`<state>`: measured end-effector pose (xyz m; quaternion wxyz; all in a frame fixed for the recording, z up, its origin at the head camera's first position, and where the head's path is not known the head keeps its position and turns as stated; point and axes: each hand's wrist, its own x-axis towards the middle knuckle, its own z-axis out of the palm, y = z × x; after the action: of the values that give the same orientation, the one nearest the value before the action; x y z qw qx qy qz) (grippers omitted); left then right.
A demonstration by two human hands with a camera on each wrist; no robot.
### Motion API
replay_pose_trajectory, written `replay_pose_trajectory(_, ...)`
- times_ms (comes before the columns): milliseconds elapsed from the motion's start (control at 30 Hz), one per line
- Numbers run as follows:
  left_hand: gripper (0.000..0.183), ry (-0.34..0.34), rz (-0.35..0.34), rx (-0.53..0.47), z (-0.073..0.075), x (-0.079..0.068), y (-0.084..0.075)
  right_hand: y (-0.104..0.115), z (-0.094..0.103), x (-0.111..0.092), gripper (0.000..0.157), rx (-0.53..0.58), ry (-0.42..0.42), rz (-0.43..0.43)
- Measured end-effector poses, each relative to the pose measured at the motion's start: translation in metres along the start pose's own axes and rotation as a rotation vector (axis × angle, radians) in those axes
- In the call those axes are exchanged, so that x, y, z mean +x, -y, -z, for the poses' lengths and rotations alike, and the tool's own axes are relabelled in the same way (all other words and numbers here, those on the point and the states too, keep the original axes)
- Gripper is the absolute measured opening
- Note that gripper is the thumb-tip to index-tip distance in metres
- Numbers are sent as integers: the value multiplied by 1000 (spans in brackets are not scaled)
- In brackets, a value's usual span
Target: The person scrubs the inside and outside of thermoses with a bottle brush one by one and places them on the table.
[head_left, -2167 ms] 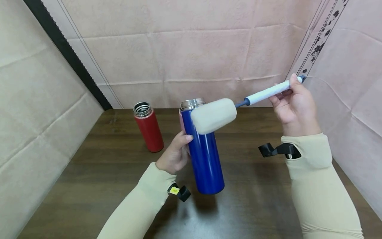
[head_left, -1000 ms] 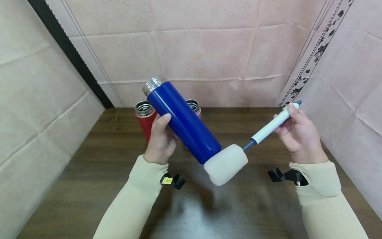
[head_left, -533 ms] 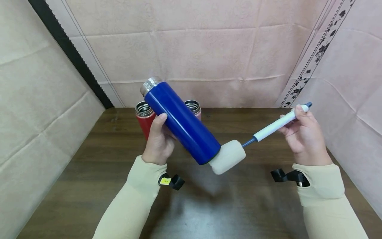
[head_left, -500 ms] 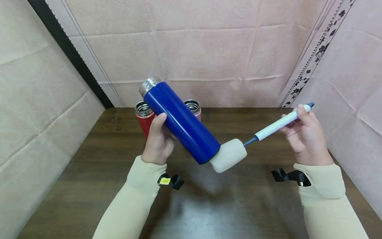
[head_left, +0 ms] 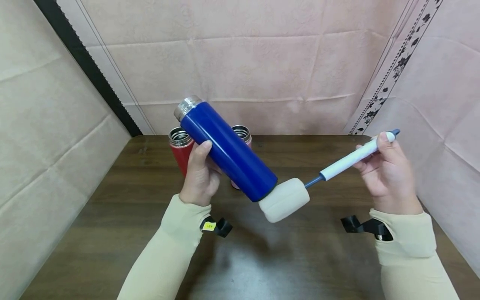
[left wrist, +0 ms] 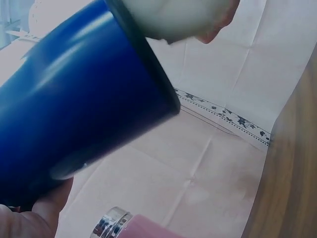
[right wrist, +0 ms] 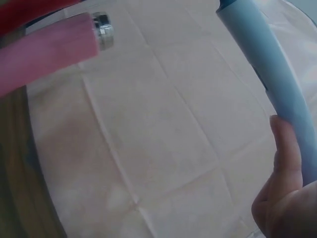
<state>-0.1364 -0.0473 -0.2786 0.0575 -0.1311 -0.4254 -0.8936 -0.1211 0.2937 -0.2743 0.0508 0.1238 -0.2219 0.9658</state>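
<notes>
My left hand (head_left: pixel 200 177) grips a blue vacuum flask (head_left: pixel 228 150) in the air. Its bare steel mouth tilts up to the left, and its base slants down to the right. A bottle brush (head_left: pixel 346 161) is held by its pale handle in my right hand (head_left: pixel 391 177), between thumb and fingers. The brush's white sponge head (head_left: pixel 285 200) lies against the flask's base, as the left wrist view also shows from close by. The right wrist view has the brush handle (right wrist: pixel 270 59) with the hand below it.
Behind the blue flask, a red flask (head_left: pixel 181 154) and a pink flask (head_left: pixel 243 134) stand lidless on the wooden table (head_left: pixel 131 233), partly hidden. Pale cloth walls (head_left: pixel 255 71) enclose the table at the back and both sides.
The blue flask has gone from nearly upright to strongly tilted, its mouth swinging left. The sponge has moved down from the flask's upper side to its base, with small shifts there since.
</notes>
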Motion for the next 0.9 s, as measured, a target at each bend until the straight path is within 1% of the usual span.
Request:
replay_pose_trajectory(133,67,10,3,11,-1,-1,1,-7,-3,-1,10,-52,6,6)
replay_pose_trajectory(267,60,13,8,1,1,-2,0,-9,-2,-1,9,-59,2,10)
replay_pose_trajectory(567,53,39,34,36,4,-3,2,-3,4,-3,8,-111,-71,52)
replay_pose_trajectory(700,51,31,31,51,4,-2,3,0,5,-4,9,-99,-94,79)
replay_pose_trajectory(900,55,26,33,89,5,-1,5,5,7,-6,8,-77,-133,103)
